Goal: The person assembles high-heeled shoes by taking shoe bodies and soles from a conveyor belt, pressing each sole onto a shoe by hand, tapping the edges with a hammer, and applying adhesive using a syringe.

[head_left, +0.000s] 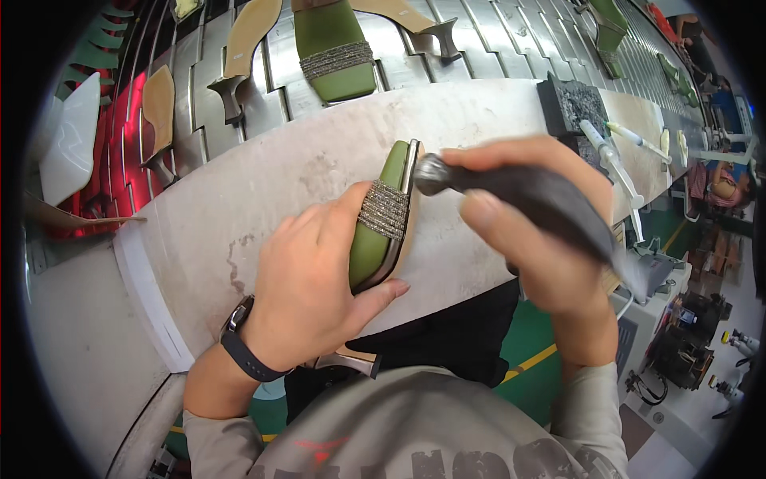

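My left hand (307,271) grips a green high-heeled shoe (371,251) tipped on its side above the pale work board (303,152). A band of glittery grey strands wraps the shoe's upper, and its tan sole side faces right. Beneath my left wrist shows a dark heel (363,363), apparently this shoe's. In my right hand (550,184) is a dark hammer (527,195), slightly blurred. Its rounded metal head lies right beside the sole edge near the shoe's far end; whether the two touch, I cannot tell.
Beyond the board runs a metal slat conveyor (495,48) carrying another green shoe (335,52) and tan heeled soles (251,40). At right lie a dark rough block (570,108) and syringes (610,164). A white tray (73,140) stands at far left. Other people appear at far right.
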Motion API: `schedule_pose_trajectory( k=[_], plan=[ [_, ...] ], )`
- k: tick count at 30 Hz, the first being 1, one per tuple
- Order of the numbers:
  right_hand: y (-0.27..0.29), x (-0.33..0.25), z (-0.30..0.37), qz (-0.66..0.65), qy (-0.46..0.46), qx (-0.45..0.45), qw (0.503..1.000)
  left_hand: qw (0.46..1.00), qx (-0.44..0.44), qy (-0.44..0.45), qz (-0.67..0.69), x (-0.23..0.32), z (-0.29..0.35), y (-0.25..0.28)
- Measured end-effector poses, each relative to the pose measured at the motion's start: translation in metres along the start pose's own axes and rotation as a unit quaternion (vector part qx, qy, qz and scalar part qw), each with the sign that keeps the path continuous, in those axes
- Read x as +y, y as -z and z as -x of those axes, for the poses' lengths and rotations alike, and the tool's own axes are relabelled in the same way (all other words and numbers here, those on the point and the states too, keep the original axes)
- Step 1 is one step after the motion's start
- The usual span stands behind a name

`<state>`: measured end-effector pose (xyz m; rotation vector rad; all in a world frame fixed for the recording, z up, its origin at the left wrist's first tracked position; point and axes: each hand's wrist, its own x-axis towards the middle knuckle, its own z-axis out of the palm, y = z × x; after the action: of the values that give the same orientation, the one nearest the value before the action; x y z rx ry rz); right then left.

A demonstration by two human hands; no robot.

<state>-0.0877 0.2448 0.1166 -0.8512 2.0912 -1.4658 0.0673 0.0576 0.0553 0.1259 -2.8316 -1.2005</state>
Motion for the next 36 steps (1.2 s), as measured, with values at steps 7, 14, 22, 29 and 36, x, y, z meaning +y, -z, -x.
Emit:
schedule_pose_trajectory(
  k=[7,14,22,29,36],
  plan=[
    [-0.015,0.021,0.033,0.029,0.136,0.001,0.990,1.000,0.023,-0.002,0.002,0.007,-0.002,-0.003],
    [-0.036,0.016,0.061,0.196,0.257,0.009,0.946,0.999,0.024,-0.021,0.028,0.000,0.006,0.000],
    [-0.082,0.025,0.088,0.209,0.266,0.051,0.940,0.996,0.034,-0.059,0.062,-0.012,0.010,0.003],
    [-0.105,0.032,0.103,0.019,0.178,0.018,0.984,0.994,0.050,-0.018,0.092,-0.006,0.009,-0.003],
    [-0.106,0.037,0.100,-0.002,0.201,0.029,0.979,0.997,0.036,0.011,0.067,0.001,0.003,-0.002]
  ],
)
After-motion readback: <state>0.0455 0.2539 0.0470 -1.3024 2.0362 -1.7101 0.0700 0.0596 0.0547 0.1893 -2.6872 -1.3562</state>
